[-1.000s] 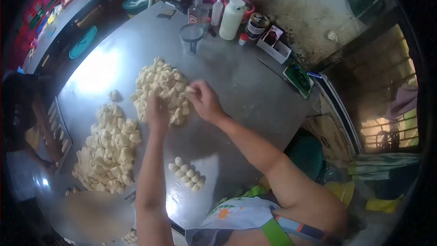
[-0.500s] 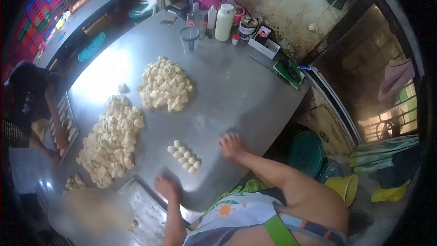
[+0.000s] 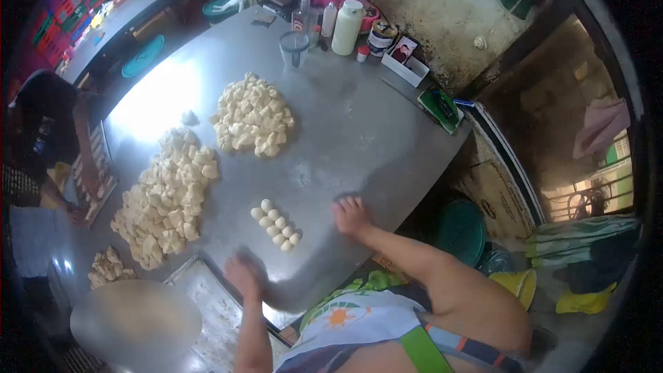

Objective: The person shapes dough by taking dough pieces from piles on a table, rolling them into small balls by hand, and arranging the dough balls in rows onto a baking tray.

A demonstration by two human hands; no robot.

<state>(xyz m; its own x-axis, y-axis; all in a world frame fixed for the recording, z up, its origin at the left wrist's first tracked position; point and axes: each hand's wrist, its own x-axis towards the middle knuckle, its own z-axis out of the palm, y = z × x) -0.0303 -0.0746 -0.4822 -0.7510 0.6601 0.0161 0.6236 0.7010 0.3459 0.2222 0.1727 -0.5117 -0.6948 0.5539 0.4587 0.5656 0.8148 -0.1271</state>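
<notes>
Here sit the small, round, cream-coloured dough balls, a tight double row on the shiny grey metal table between two bare hands. Right hand, palm down, fingers curled over the metal; left hand, lower, also palm down and slightly blurred. Whether either grips anything underneath, I can't tell! Near the left hand, a rectangular metal tray shows a white-smeared bottom. Beyond, two heaps of pale, chunky dough pieces. Over left, a co-worker's hands are at another tray, this one carrying pale dough pieces. Far edge: a capped, whitish plastic bottle, contents hidden, and an open white box with a picture card in it.
</notes>
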